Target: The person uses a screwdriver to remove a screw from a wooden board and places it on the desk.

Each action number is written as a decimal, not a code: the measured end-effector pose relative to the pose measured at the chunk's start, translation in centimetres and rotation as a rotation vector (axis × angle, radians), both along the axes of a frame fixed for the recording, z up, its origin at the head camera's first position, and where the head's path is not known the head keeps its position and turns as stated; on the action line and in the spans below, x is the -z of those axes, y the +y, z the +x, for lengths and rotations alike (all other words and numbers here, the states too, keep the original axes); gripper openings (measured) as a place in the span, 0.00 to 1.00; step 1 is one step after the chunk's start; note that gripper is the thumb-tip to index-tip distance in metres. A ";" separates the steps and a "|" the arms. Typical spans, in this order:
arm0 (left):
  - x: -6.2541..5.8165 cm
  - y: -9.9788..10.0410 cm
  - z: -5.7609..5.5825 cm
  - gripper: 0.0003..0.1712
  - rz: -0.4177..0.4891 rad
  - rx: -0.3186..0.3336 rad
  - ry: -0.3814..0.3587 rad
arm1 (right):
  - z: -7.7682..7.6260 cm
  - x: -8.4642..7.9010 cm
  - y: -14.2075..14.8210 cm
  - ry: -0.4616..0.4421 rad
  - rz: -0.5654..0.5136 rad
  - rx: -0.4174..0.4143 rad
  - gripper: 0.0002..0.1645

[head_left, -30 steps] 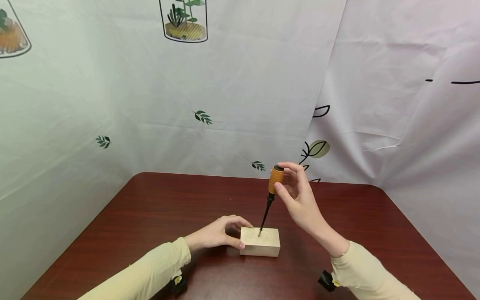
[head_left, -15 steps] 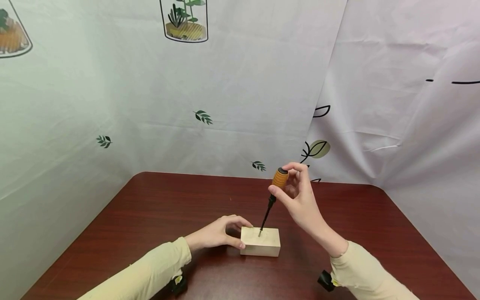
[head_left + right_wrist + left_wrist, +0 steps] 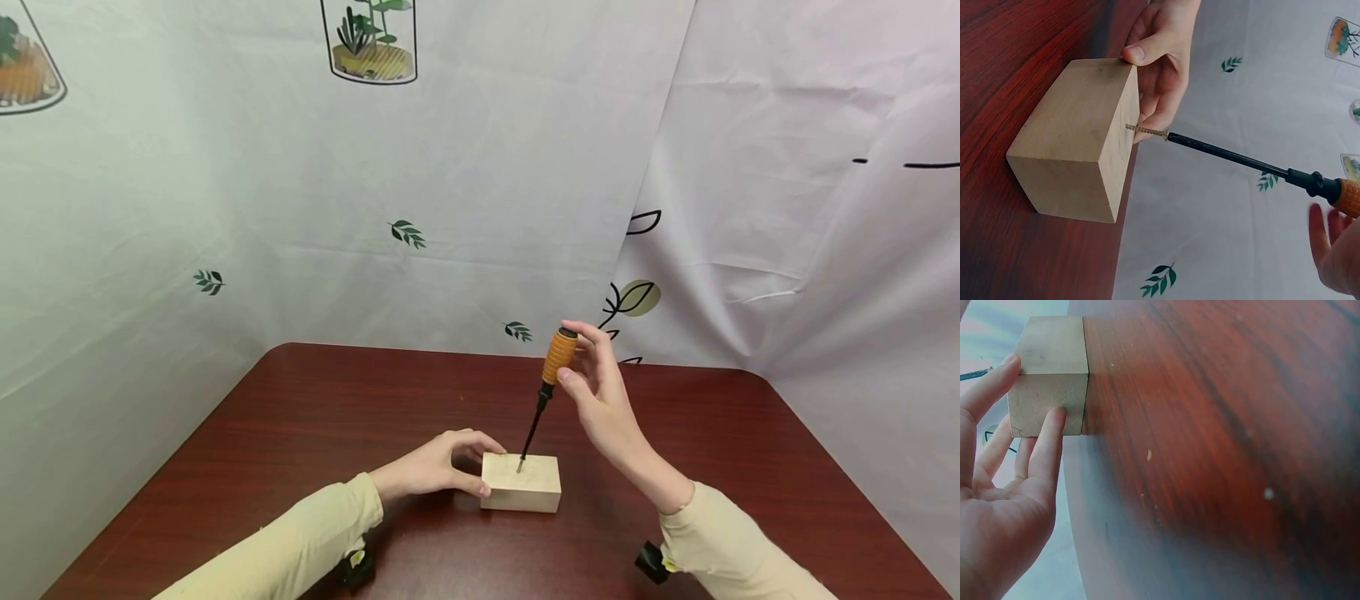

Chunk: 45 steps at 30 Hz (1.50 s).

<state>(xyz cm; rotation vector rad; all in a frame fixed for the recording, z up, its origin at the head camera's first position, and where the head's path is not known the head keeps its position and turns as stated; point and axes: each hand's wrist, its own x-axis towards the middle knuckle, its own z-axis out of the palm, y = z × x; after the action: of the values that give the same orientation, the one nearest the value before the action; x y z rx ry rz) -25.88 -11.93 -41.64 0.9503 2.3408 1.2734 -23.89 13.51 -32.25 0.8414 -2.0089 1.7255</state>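
"What's new over there?"

"The right hand [image 3: 609,408], up to the right of the block [image 3: 521,492]. Its thumb has slid from the front of the driver [image 3: 545,393] to the side, so more of the orange shows than a moment ago."

"Letting go, then?"

"I don't think so. Those fingers curl loosely about it, one fingertip at its top end; how hard the thumb bears, I can't tell."

"And the left hand [image 3: 431,467]?"

"Unchanged. Its thumb and fingers are clamped on the block's left end, and the block sits flat on the counter [image 3: 337,400], same spot."

"The screw [image 3: 1147,130]?"

"Standing out of the block's top, driver tip at its head, plenty of thread showing."

"So what does that shift mean?"

"My guess is a fresh grip between turns. The screw looks far from seated, so the driver needs to keep in line with it."
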 end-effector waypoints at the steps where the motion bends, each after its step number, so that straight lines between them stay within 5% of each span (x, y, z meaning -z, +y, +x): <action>1: 0.0 0.0 0.0 0.28 0.002 0.002 -0.001 | 0.0 0.0 0.0 0.001 0.005 0.025 0.33; 6: 0.0 0.0 0.0 0.28 0.010 0.007 0.000 | -0.1 0.0 -0.1 0.019 0.012 0.082 0.37; 14: 0.1 -0.1 0.0 0.29 0.009 0.006 0.010 | -0.3 0.3 0.0 0.052 -0.095 -0.087 0.34; 22: 0.1 -0.1 0.0 0.28 0.004 0.006 0.012 | -0.1 0.1 -0.3 0.034 -0.039 0.093 0.35; 32: 0.0 0.0 -0.1 0.28 0.002 0.005 0.003 | -0.3 0.2 0.0 0.031 -0.097 -0.044 0.31; 39: 0.0 0.0 0.0 0.28 0.006 0.009 0.012 | -0.5 0.2 -0.2 0.032 0.007 0.071 0.39; 45: 0.1 0.0 0.0 0.28 -0.003 -0.003 0.007 | -0.5 -0.3 0.0 0.031 0.044 -0.006 0.36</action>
<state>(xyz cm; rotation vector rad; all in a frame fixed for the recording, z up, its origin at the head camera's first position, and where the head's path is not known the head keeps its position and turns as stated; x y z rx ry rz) -25.92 -11.96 -41.70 0.9517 2.3497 1.2701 -24.38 13.49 -31.96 0.8839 -2.0328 1.6676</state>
